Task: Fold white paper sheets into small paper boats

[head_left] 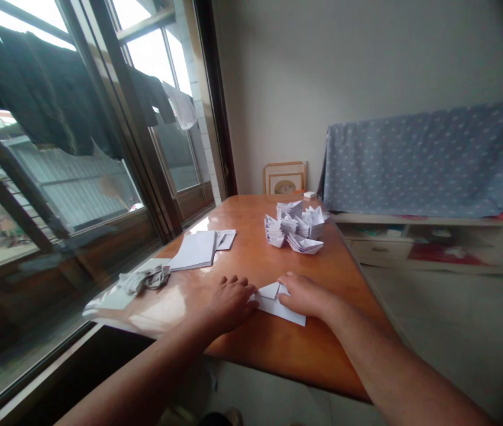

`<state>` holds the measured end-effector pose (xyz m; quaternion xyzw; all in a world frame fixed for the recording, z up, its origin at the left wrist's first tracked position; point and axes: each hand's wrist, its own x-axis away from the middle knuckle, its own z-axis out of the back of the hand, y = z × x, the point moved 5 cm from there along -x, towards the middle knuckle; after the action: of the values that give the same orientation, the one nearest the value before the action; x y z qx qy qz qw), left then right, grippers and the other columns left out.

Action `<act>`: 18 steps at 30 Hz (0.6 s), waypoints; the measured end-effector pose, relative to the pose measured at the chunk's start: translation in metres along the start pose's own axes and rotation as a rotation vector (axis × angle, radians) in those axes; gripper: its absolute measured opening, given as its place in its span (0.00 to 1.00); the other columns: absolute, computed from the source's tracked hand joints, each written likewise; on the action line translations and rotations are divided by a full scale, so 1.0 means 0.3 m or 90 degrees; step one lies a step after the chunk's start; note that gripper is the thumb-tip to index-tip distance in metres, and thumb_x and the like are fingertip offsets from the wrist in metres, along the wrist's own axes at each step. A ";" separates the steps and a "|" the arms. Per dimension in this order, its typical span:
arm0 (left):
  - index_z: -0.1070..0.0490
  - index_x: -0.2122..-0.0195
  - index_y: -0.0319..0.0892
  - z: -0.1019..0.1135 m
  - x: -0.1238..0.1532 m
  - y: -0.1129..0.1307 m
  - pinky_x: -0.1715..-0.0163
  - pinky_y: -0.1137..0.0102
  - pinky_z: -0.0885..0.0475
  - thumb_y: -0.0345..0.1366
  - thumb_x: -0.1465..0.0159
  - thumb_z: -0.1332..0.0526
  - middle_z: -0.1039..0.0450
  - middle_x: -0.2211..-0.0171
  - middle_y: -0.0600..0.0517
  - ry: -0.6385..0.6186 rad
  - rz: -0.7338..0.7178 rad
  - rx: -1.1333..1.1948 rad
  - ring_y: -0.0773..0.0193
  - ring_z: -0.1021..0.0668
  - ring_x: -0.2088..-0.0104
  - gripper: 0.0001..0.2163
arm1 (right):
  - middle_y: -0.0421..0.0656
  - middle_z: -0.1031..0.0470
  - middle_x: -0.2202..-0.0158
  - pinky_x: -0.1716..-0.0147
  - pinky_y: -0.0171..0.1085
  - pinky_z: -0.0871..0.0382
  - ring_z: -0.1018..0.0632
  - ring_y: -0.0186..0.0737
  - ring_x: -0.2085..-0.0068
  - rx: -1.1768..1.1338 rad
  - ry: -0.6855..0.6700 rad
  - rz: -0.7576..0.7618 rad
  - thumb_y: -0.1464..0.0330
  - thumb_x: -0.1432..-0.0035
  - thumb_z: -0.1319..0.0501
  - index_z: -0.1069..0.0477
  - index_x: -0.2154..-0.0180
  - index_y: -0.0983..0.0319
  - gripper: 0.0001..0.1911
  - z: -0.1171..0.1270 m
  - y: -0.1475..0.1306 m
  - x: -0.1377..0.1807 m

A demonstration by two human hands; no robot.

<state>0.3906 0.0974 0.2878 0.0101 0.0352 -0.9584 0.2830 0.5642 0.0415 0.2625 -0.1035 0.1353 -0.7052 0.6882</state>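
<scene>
A partly folded white sheet of paper lies on the orange-brown wooden table near its front edge. My left hand rests knuckles-up on the sheet's left end, fingers curled and pressing down. My right hand lies on the sheet's right part, fingers bent together and pressing the fold. Farther back on the table sits a heap of several folded white paper boats. A stack of flat white sheets lies to the left of the middle.
A crumpled grey cloth lies on a sheet at the table's left edge by the window. A small white box and a framed picture are at the far end. A covered cabinet stands to the right.
</scene>
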 end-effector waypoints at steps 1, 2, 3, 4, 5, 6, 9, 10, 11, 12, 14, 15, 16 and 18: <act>0.25 0.50 0.51 0.001 0.003 -0.003 0.52 0.55 0.35 0.46 0.32 0.43 0.26 0.55 0.45 0.000 0.002 -0.001 0.47 0.26 0.53 0.14 | 0.52 0.22 0.53 0.54 0.37 0.35 0.22 0.48 0.52 0.000 0.001 0.001 0.63 0.39 0.40 0.24 0.56 0.63 0.13 -0.001 0.000 0.000; 0.25 0.50 0.50 0.004 0.007 -0.006 0.52 0.55 0.35 0.46 0.32 0.43 0.26 0.55 0.45 -0.001 0.003 -0.004 0.47 0.26 0.53 0.14 | 0.53 0.22 0.53 0.54 0.37 0.35 0.22 0.49 0.52 0.000 0.001 0.001 0.63 0.39 0.40 0.24 0.55 0.63 0.14 -0.001 0.001 -0.001; 0.24 0.51 0.50 0.008 0.012 -0.007 0.52 0.55 0.35 0.46 0.33 0.43 0.26 0.55 0.45 -0.004 0.005 -0.007 0.47 0.26 0.53 0.14 | 0.53 0.22 0.53 0.54 0.37 0.35 0.22 0.49 0.51 0.001 0.001 0.001 0.63 0.39 0.39 0.24 0.55 0.63 0.14 -0.002 0.001 -0.001; 0.24 0.52 0.50 0.013 0.017 -0.009 0.53 0.55 0.35 0.47 0.33 0.42 0.26 0.56 0.45 -0.007 0.007 -0.011 0.47 0.26 0.54 0.13 | 0.53 0.22 0.53 0.53 0.38 0.35 0.22 0.50 0.51 0.001 0.000 0.001 0.62 0.39 0.39 0.24 0.54 0.64 0.15 -0.002 0.001 -0.002; 0.24 0.53 0.49 0.018 0.022 -0.009 0.53 0.55 0.35 0.46 0.33 0.42 0.26 0.56 0.45 -0.011 0.010 -0.014 0.47 0.26 0.54 0.13 | 0.53 0.22 0.52 0.53 0.38 0.35 0.22 0.50 0.50 0.001 -0.001 0.001 0.62 0.39 0.39 0.24 0.54 0.64 0.15 -0.002 0.001 -0.002; 0.24 0.53 0.49 0.023 0.028 -0.009 0.53 0.56 0.35 0.46 0.33 0.42 0.26 0.56 0.45 -0.013 0.013 -0.017 0.47 0.26 0.54 0.13 | 0.54 0.22 0.52 0.53 0.38 0.35 0.22 0.50 0.50 0.001 -0.002 0.000 0.63 0.39 0.39 0.24 0.53 0.64 0.16 -0.002 0.001 -0.002; 0.23 0.53 0.49 0.033 0.042 -0.007 0.54 0.56 0.34 0.46 0.33 0.42 0.25 0.57 0.45 -0.012 0.015 -0.017 0.48 0.26 0.54 0.13 | 0.55 0.22 0.51 0.53 0.38 0.35 0.22 0.50 0.50 0.001 -0.001 0.000 0.63 0.39 0.39 0.25 0.52 0.64 0.16 0.002 -0.003 -0.001; 0.23 0.54 0.49 0.034 0.045 -0.007 0.54 0.56 0.34 0.46 0.33 0.42 0.25 0.58 0.45 -0.006 0.014 -0.014 0.48 0.25 0.55 0.13 | 0.55 0.22 0.51 0.53 0.38 0.35 0.22 0.51 0.50 0.001 0.000 0.001 0.63 0.39 0.39 0.24 0.53 0.65 0.16 0.004 -0.004 0.000; 0.23 0.55 0.49 0.033 0.047 -0.009 0.55 0.57 0.34 0.46 0.33 0.43 0.25 0.58 0.45 0.000 0.012 -0.008 0.48 0.25 0.55 0.13 | 0.55 0.22 0.51 0.53 0.38 0.35 0.22 0.50 0.50 0.000 0.002 0.002 0.63 0.39 0.39 0.24 0.53 0.65 0.16 0.006 -0.006 0.001; 0.22 0.56 0.49 0.032 0.047 -0.012 0.55 0.57 0.34 0.46 0.33 0.43 0.25 0.59 0.45 0.009 0.012 0.002 0.49 0.25 0.56 0.13 | 0.55 0.22 0.51 0.53 0.38 0.35 0.22 0.50 0.50 0.000 0.004 0.004 0.63 0.39 0.40 0.24 0.53 0.65 0.16 0.009 -0.007 0.003; 0.22 0.61 0.47 0.028 0.039 -0.029 0.56 0.59 0.33 0.44 0.32 0.43 0.25 0.61 0.45 0.029 0.026 0.045 0.50 0.25 0.57 0.12 | 0.54 0.22 0.52 0.53 0.38 0.35 0.22 0.50 0.51 -0.003 0.009 0.008 0.63 0.39 0.40 0.24 0.54 0.64 0.15 0.011 -0.008 0.006; 0.22 0.63 0.46 0.025 0.032 -0.041 0.57 0.60 0.33 0.42 0.32 0.44 0.25 0.62 0.46 0.038 0.038 0.072 0.52 0.25 0.58 0.12 | 0.54 0.22 0.52 0.53 0.37 0.35 0.22 0.50 0.51 -0.005 0.012 0.011 0.63 0.39 0.40 0.24 0.54 0.64 0.15 0.012 -0.008 0.006; 0.22 0.65 0.44 0.023 0.021 -0.054 0.58 0.61 0.33 0.40 0.32 0.44 0.24 0.62 0.45 0.045 0.052 0.097 0.53 0.24 0.59 0.12 | 0.53 0.22 0.52 0.54 0.37 0.35 0.22 0.49 0.51 -0.008 0.014 0.014 0.63 0.39 0.40 0.24 0.54 0.64 0.15 0.012 -0.006 0.006; 0.23 0.66 0.43 0.016 -0.009 -0.075 0.61 0.64 0.32 0.37 0.32 0.45 0.24 0.62 0.45 0.054 0.078 0.133 0.56 0.23 0.61 0.11 | 0.52 0.22 0.53 0.55 0.37 0.35 0.22 0.48 0.52 -0.014 0.016 0.020 0.64 0.40 0.39 0.24 0.55 0.63 0.14 0.010 -0.002 0.004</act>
<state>0.3807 0.1175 0.2942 0.0826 -0.0538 -0.9365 0.3366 0.5646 0.0402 0.2654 -0.1000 0.1531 -0.6939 0.6965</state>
